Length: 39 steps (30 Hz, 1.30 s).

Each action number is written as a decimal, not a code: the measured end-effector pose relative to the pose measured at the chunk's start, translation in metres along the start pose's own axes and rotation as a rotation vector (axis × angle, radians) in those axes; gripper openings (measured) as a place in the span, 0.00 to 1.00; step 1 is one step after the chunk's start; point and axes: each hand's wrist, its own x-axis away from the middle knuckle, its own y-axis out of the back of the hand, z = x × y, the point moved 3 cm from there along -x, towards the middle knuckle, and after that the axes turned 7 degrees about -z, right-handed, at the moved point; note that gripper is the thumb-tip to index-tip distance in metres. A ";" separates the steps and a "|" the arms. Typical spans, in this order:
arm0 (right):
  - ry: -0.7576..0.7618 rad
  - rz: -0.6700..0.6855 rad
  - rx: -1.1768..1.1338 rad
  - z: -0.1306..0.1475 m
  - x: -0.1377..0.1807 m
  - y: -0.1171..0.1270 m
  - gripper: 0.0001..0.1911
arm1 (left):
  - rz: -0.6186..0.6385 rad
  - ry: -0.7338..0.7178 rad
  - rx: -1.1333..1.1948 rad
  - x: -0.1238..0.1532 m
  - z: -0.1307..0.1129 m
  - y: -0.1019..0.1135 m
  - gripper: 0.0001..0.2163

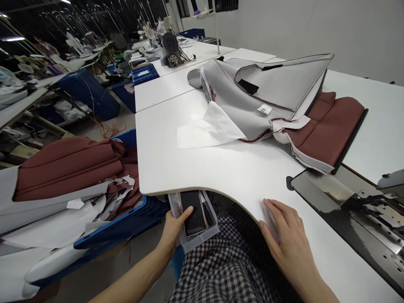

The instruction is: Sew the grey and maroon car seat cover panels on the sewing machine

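The surface (160, 151) is finished in smooth white laminate, and its near edge is cut in a concave curve. A padded cover piece (229, 94) in matte grey fabric is laid on it, with folded contours, raw seams and a printed white label (264, 109). To this piece a red-brown panel (336, 122) is joined, its soft face crossed by stitched lines. A thin white sheet (217, 126) is placed partly against the grey fabric. At the right, a polished metal plate (331, 195) is set into the surface. At the left, a blue plastic crate (132, 221) is filled with red-brown and grey pieces (69, 168).

The phone (194, 219) is located in a translucent plastic tray (202, 243), partly beneath the curved edge and above checked cloth (214, 273). It is shaped as a flat rectangle with rounded corners; its black, glossy face is bordered by a pale rim.

1 thumb of the left hand (173, 223) is extended over the phone's left side; the other fingers are largely hidden, and their closure cannot be told. The right hand (285, 235) is positioned at the curved edge, its thumb spread from loosely bent fingers, with nothing gripped.
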 end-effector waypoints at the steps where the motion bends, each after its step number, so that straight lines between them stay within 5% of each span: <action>1: -0.001 0.000 -0.001 0.000 0.000 0.000 0.20 | 0.000 0.006 0.002 0.000 0.002 0.001 0.30; 11: 0.007 0.004 0.004 0.001 0.000 0.000 0.20 | 0.084 -0.028 0.104 -0.001 0.012 0.003 0.33; 17: 0.002 0.009 0.004 -0.001 0.001 0.000 0.20 | 0.176 0.165 0.116 0.024 0.080 0.032 0.42; 21: 0.001 0.012 0.007 -0.001 0.002 0.000 0.20 | 0.330 0.122 -0.008 0.032 0.112 0.039 0.42; 29: -0.016 0.026 0.017 0.000 0.002 0.000 0.20 | 0.452 0.063 -0.105 0.030 0.112 0.035 0.33; 36: -0.079 0.067 0.032 -0.001 0.005 0.000 0.22 | 0.457 0.072 -0.072 0.034 0.110 0.035 0.43; 39: -0.091 0.078 0.038 -0.001 0.005 0.000 0.23 | 0.543 0.015 -0.229 0.035 0.110 0.036 0.34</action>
